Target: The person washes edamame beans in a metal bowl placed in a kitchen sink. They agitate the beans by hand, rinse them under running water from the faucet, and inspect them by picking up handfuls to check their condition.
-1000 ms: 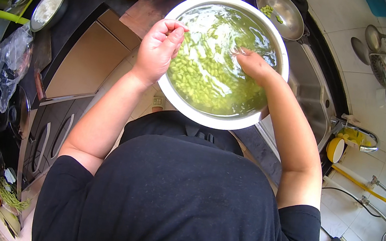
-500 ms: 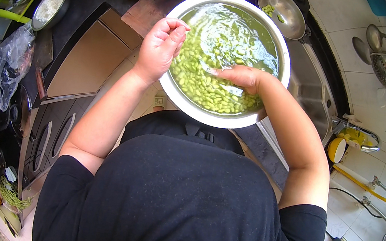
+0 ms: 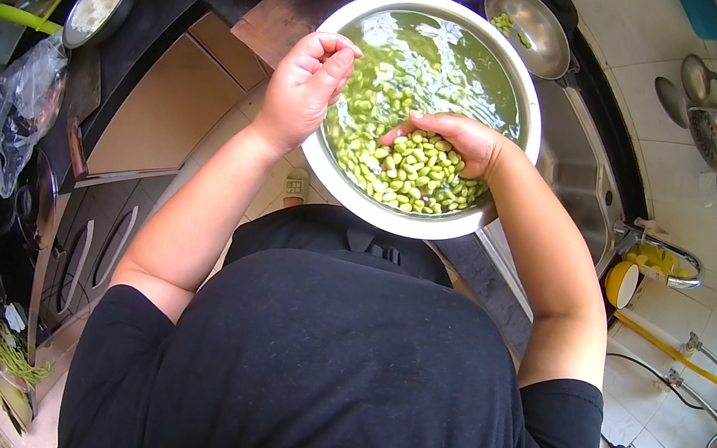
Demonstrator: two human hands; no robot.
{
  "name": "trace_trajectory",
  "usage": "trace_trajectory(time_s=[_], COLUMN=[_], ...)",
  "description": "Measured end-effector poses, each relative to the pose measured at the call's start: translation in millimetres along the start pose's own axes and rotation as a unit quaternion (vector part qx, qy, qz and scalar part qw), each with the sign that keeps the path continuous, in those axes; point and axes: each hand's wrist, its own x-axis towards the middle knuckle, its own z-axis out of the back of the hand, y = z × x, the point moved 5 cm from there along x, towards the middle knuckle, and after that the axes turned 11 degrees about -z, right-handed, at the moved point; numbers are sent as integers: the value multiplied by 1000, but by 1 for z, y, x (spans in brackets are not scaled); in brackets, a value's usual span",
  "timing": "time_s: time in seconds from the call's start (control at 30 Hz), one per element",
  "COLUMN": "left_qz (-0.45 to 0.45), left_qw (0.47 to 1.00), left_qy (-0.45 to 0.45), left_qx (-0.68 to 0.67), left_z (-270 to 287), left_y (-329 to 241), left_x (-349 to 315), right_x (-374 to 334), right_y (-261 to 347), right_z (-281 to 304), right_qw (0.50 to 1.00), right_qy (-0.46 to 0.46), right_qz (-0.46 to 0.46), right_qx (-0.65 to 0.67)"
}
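Note:
A wide white-rimmed metal basin (image 3: 321,152) holds greenish water and many shelled green beans (image 3: 417,173). My right hand (image 3: 467,140) is inside it, palm cupped, with a heap of beans lifted at the water's surface. The thumb lies along the top of this heap, and beans hide most of the fingers. Over the basin's left rim is my left hand (image 3: 300,93), its fingers curled and pinched against the thumb. Whatever the pinch may hold is too small or hidden.
A metal pan (image 3: 535,35) with a few beans sits beyond the basin, near the sink (image 3: 582,165) and faucet (image 3: 685,273). On the left counter are a bowl of white grains (image 3: 94,10), a cleaver (image 3: 81,108) and plastic bags (image 3: 28,105). Ladles (image 3: 697,80) hang at right.
My right hand has turned palm up and raised a heap of beans from the water. The left hand keeps its pinch in nearly the same place.

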Motion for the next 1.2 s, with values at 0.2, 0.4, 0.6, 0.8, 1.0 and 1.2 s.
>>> trace_trajectory(time_s=[0.2, 0.4, 0.6, 0.8, 1.0, 1.2], left_qz=[-3, 1, 12, 6, 2, -6], left_qw=[1000, 1000, 1000, 1000, 1000, 1000], left_qy=[4, -4, -15, -10, 2, -3], left_qx=[-3, 3, 0, -10, -24, -10], left_z=[0, 0, 0, 0, 1, -1], left_y=[0, 0, -1, -3, -2, -4], left_x=[0, -1, -2, -2, -2, -2], right_x=[-5, -27, -40, -30, -14, 6], right_y=[12, 37, 53, 47, 37, 42], right_z=[4, 26, 63, 59, 35, 27], right_qw=[995, 949, 870, 859, 889, 904], right_qy=[29, -106, -304, -413, -411, -373], right_qz=[99, 297, 387, 297, 172, 121], right_qx=[15, 6, -40, -52, -100, -173])
